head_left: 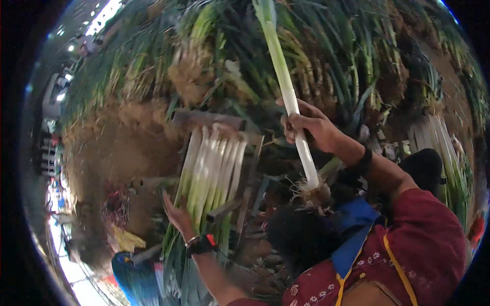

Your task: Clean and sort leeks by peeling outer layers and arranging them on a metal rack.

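Note:
My right hand (311,122) is closed round the white shank of a single leek (278,58). Its green leaves point up and away, while the root tuft (311,195) hangs at the near end. To the left, a row of several leeks (212,163) lies side by side in a wooden frame (249,186), white ends far and green leaves toward me. My left hand (178,214), fingers stretched out, is at the left edge of this row. Whether it touches the leaves I cannot tell.
Big heaps of leeks (138,71) with soil on their roots line the far side. Another bundle of leeks (444,158) lies at the right. Brown soil (122,153) covers the ground on the left. A yellow scrap (126,238) and a blue item (133,275) are at lower left.

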Demonstrator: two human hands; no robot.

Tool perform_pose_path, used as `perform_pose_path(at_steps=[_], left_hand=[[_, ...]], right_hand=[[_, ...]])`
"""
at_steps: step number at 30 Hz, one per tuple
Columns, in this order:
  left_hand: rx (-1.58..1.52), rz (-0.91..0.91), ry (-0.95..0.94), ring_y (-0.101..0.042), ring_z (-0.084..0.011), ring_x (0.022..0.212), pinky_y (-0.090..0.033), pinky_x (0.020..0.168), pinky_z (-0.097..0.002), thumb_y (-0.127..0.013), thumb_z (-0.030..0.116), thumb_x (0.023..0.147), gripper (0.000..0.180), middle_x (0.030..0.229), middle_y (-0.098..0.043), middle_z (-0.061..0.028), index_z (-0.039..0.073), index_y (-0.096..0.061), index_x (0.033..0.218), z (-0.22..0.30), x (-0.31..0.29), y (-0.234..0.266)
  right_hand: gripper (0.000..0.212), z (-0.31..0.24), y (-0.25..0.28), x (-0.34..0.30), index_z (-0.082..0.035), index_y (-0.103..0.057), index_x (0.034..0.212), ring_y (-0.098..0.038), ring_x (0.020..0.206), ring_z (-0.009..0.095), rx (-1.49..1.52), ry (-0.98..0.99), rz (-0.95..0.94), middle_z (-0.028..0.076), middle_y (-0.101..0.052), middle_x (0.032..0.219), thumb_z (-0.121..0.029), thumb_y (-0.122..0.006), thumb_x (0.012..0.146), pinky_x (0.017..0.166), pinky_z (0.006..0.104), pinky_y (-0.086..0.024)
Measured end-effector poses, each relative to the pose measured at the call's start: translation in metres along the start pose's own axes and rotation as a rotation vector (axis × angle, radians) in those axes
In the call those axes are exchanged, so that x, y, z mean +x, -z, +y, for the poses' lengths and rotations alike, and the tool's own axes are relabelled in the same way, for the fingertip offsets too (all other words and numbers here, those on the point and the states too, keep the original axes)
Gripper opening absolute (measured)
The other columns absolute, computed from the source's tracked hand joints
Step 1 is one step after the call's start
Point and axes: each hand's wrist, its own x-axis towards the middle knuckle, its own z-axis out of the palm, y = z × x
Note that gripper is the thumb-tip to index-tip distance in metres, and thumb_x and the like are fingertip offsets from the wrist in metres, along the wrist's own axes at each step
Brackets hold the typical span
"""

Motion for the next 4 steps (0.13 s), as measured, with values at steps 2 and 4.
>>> perform_pose_path(at_steps=[2, 4], left_hand=[[0.153, 0.15, -0.172, -0.045, -0.0383, 0.128, -0.035, 0.105, -0.0493, -0.06, 0.064, 0.084, 0.086, 0.141, -0.046, -0.0221, 0.01, -0.036, 0.147, 0.056, 0.007, 0.028], [0.36, 0.312, -0.333, -0.04, -0.0368, 0.134, -0.032, 0.108, -0.0502, -0.06, 0.064, 0.083, 0.088, 0.148, -0.041, -0.0162, 0.012, -0.034, 0.148, 0.095, 0.011, 0.061]], right_hand=[[0.053, 0.004, -0.02, -0.004, -0.004, -0.04, 0.141, -0.059, 0.073, 0.015, -0.143, -0.03, -0.121, 0.007, -0.058, 0.092, -0.017, -0.06, 0.094, 0.066, 0.0324, -0.049], [0.059, 0.017, -0.039, -0.005, -0.008, -0.039, 0.143, -0.061, 0.076, 0.017, -0.181, -0.069, -0.279, 0.008, -0.06, 0.095, -0.024, -0.064, 0.092, 0.066, 0.0317, -0.049]])
